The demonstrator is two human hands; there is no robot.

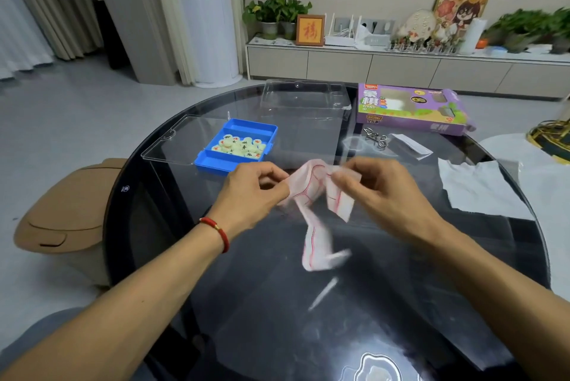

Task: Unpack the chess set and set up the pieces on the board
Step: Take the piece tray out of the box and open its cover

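Between both hands: folded paper board [314, 192]; left hand [253, 192] pinches it; right hand [379, 189] too

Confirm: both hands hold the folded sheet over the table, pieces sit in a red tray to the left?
Not quite. The tray is blue, not red, as the head view shows. The rest holds: left hand and right hand both pinch the folded sheet, and the pieces sit in that tray.

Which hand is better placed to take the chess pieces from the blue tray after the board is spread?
Probably the left hand: the blue tray lies just beyond it. The right hand would cross over the folded board sheet.
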